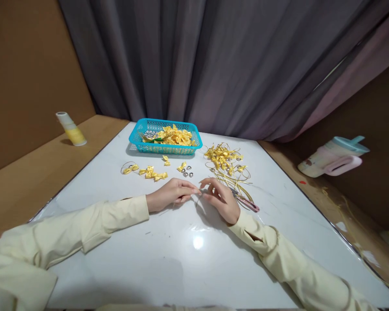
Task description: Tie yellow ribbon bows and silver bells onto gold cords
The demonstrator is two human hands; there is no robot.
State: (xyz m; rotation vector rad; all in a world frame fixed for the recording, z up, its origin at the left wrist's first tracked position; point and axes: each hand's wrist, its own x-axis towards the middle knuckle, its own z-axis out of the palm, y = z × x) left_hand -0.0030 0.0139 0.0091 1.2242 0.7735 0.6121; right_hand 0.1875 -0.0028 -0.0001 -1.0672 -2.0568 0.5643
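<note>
Meeting near the middle of the white table (181, 259), the two hands face each other with fingertips close together. The left hand (173, 191) is closed at thumb and forefinger on a thin cord (198, 200), part of which curves down below the fingertips toward the tabletop. The right hand (222, 201) is half curled, its fingers bent toward the left; whether it also grips the cord cannot be told. Just beyond the left hand lie loose yellow bows (154, 173), one at the left end with a loop of cord. Small silver pieces (186, 172) sit grouped beside another bow, beyond the gap between the hands. A pile of corded bows (221, 155) lies farther off to the right, with a bundle of gold cords (247, 193) nearer. A pink-handled tool (250, 204) rests beside the right hand, partly hidden by it. Toward the far edge stands a blue basket (164, 150) containing more yellow bows and silver pieces.
</note>
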